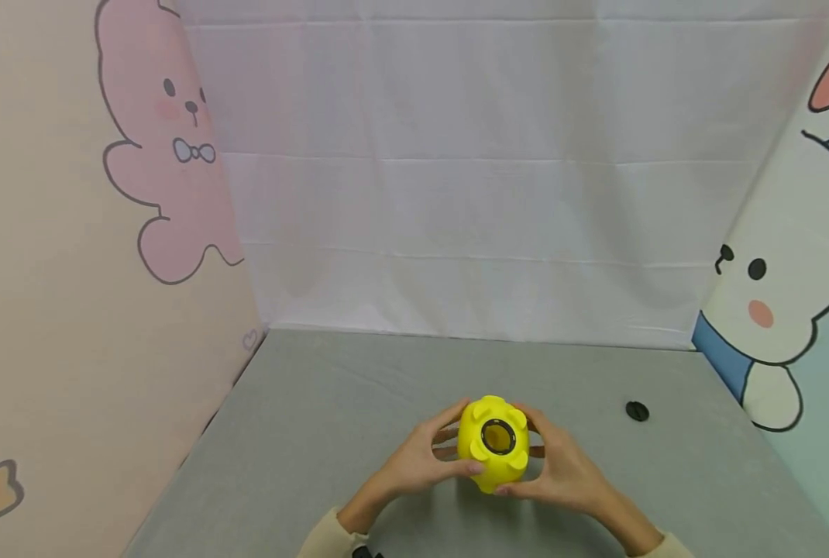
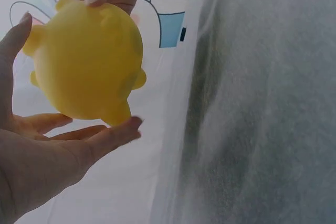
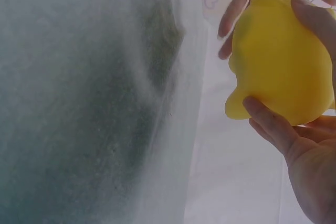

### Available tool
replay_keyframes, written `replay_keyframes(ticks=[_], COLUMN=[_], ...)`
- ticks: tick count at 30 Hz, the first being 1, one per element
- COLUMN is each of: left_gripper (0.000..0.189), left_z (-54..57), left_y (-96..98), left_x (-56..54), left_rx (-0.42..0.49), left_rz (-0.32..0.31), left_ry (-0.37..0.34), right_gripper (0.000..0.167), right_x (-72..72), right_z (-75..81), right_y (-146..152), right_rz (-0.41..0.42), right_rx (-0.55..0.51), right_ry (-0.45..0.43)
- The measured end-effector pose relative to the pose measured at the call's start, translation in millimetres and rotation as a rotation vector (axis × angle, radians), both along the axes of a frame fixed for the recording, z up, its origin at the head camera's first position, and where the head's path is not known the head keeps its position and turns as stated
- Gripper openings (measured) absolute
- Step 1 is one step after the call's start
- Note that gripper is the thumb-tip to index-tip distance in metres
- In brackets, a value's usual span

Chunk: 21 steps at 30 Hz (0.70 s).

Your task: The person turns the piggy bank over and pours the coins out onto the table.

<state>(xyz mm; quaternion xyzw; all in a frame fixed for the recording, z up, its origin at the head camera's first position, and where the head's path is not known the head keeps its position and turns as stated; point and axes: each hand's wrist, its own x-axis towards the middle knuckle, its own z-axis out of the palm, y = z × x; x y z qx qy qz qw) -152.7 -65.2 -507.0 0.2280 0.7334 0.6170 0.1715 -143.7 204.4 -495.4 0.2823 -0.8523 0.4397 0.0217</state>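
Both arms, worktop's (image 1: 303,434) near edge: long pale-cream sleeves, left sleeve (image 1: 325,536) and right sleeve (image 1: 669,549), cuffs ending at the wrists. Left hand (image 1: 424,459), right hand (image 1: 566,471) bare. Small black piece (image 1: 363,552) by left cuff, mostly cut off, can't identify.

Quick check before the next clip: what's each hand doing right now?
Left hand: holding the yellow toy between thumb and fingers.
Right hand: holding the same yellow toy from the other side.
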Motion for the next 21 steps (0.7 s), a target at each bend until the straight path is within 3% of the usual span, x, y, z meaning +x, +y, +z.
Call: replay_keyframes(ticks=[9,17,21], left_gripper=[0.067,0.055,0.057], left_z=[0.5,-4.7,-6.3], left_y=[2.0,7.3,6.4], left_x=[-3.6,-6.2,-5.8], left_rx=[0.121,0.155,0.168], left_rz=[0.039,0.114,0.165], left_ry=[-0.241,-0.290,-0.287], right_gripper=[0.110,0.111,0.091], right_x=[-0.4,2.3,0.7], right_z=[-1.3,-3.6,-0.6], right_y=[-2.2,-0.4,1.4], right_rz=[0.021,0.038,-0.002], right_rx=[0.013,0.065,0.062], right_ry=[0.055,0.058,-0.021])
